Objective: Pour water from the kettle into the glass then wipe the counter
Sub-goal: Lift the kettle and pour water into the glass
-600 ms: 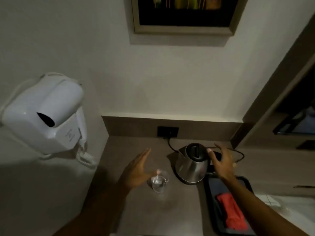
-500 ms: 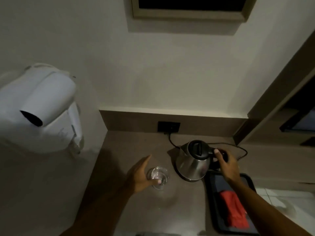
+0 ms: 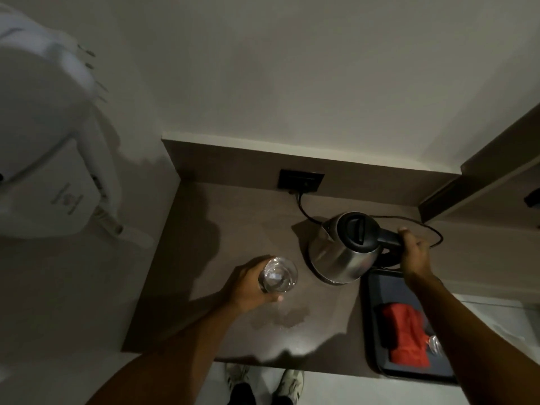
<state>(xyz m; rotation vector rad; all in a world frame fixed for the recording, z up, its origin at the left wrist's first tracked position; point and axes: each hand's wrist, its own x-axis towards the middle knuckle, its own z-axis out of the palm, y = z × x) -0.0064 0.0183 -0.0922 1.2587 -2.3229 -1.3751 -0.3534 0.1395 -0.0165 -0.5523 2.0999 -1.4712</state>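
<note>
- On the brown desk (image 3: 204, 258), set into a wall corner, the left hand (image 3: 248, 290) wraps around a clear round glass (image 3: 280, 274).
- The right hand (image 3: 415, 255) grips the black handle of a steel kettle (image 3: 340, 255) standing right of the glass, slightly apart.
- A black tray (image 3: 377, 293) holding a red cloth (image 3: 404, 334) sits at the front right edge.
- Left of the glass the surface lies bare; a wet patch (image 3: 280, 317) spreads in front of it.

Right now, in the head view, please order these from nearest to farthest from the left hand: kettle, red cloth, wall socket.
From the left hand:
1. Kettle, just to its right.
2. Red cloth, on the tray at the right.
3. Wall socket, at the back.
</note>
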